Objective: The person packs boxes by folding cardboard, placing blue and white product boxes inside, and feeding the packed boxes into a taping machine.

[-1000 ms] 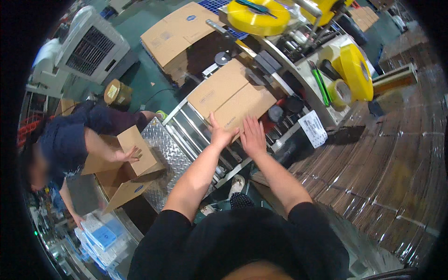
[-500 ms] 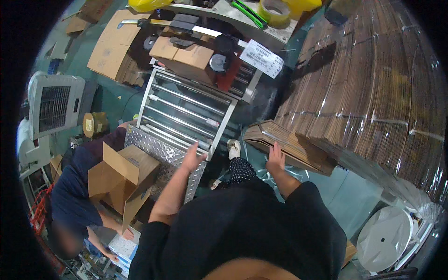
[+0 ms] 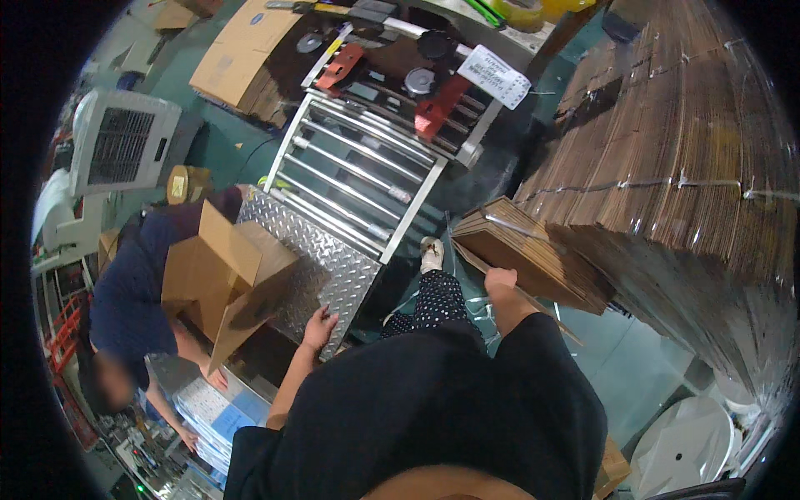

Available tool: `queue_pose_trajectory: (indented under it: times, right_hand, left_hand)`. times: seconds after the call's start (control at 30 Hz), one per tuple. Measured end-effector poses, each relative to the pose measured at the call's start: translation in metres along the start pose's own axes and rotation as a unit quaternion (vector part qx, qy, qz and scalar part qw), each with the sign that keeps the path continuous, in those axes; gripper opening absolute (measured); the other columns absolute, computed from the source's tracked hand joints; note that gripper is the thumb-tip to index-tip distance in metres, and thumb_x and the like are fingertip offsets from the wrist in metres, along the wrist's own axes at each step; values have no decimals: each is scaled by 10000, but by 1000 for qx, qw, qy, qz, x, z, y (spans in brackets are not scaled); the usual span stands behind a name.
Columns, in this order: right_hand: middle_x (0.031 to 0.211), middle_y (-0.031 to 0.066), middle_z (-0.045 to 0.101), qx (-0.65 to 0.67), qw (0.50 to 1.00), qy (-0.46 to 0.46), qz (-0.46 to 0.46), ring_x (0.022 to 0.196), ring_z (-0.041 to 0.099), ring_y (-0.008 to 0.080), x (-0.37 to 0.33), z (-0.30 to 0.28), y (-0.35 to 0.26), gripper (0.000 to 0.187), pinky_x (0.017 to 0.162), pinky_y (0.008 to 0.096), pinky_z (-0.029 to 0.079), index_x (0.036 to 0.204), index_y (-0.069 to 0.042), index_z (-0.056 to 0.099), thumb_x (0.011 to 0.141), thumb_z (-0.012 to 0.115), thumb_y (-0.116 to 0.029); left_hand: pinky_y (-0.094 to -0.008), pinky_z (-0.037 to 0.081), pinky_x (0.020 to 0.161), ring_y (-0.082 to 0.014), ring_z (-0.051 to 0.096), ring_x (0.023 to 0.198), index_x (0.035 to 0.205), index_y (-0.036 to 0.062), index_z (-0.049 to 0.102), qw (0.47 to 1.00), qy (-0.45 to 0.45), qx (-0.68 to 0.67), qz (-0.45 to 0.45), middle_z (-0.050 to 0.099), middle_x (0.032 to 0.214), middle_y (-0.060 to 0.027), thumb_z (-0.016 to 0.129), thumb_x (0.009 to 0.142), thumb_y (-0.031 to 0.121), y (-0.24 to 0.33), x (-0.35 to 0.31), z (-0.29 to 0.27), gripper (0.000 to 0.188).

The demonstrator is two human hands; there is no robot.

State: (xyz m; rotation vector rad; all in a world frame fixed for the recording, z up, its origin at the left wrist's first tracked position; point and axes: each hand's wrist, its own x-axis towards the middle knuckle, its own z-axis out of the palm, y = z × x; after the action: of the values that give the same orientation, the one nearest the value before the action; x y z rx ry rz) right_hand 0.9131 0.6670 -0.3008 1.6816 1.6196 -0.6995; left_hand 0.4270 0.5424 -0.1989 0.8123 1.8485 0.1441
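My right hand [image 3: 502, 280] is closed on the edge of a flattened cardboard box [image 3: 550, 315], which tilts out from the near side of a small bundle of flattened boxes [image 3: 533, 258]. My left hand [image 3: 318, 327] holds nothing. Its fingers are loosely bent and apart, above the diamond-plate metal table [image 3: 329, 279]. Left of it, an open cardboard box [image 3: 225, 267] stands with its flaps up. Beside that box, a co-worker's hands [image 3: 215, 377] hold a stack of blue-and-white flat packs [image 3: 223, 417].
Ahead, a roller conveyor [image 3: 354, 179] leads to a taping machine with red side guides [image 3: 440, 107]. A tall wrapped stack of flattened cardboard [image 3: 667, 133] rises at the right. More cardboard [image 3: 242, 58] stands far left, near a white air cooler [image 3: 123, 142]. A white round drum [image 3: 683, 446] sits near right.
My right hand has gone from open to gripping a flattened box, now tilted from the bundle. My left hand has drawn back toward me. The closed box at the taping machine is out of sight.
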Motion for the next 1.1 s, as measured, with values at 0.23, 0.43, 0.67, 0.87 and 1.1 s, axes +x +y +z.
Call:
queue_pose_trajectory:
  times: [0.23, 0.43, 0.67, 0.87, 1.1]
  right_hand:
    - [1082, 148, 676, -81, 986, -17, -147, 992, 653, 322, -93, -16, 24, 287, 819, 441, 523, 1051, -123, 693, 862, 481, -160]
    - [889, 151, 662, -55, 967, 146, -202, 888, 623, 370, -259, -123, 40, 261, 752, 479, 493, 910, -98, 633, 793, 687, -325]
    - [871, 54, 611, 311, 761, 466, -327, 811, 580, 133, -411, -197, -7, 119, 745, 252, 460, 984, -23, 623, 866, 621, -15]
    - [967, 8, 596, 438, 603, 436, -504, 889, 535, 93, -419, -229, -29, 98, 830, 234, 411, 1022, 3, 600, 931, 582, -32]
    - [1009, 12, 608, 526, 586, 279, -550, 920, 543, 91, -299, -242, -80, 109, 858, 251, 412, 1030, -22, 604, 927, 595, -55]
  left_hand:
    - [-341, 488, 892, -232, 594, 1088, 1391, 23, 424, 988, -22, -96, 115, 557, 1288, -189, 686, 889, 215, -5, -52, 16, 598]
    - [-361, 461, 939, -294, 584, 1138, 1411, 60, 408, 971, -4, -53, 234, 567, 1280, -197, 744, 824, 225, -33, -114, 17, 696]
    - [-402, 307, 1104, -356, 349, 1367, 1497, 105, 229, 904, 155, 25, 398, 394, 1453, -203, 837, 677, 299, -7, -170, -15, 1039]
    - [-419, 479, 810, -349, 604, 938, 986, 38, 625, 864, 303, -5, 402, 644, 957, -151, 781, 722, 235, -29, -203, -50, 365]
    - [-396, 434, 628, -275, 595, 710, 816, 112, 614, 751, 537, 134, 361, 596, 725, -49, 739, 717, 237, -55, -304, -108, 203]
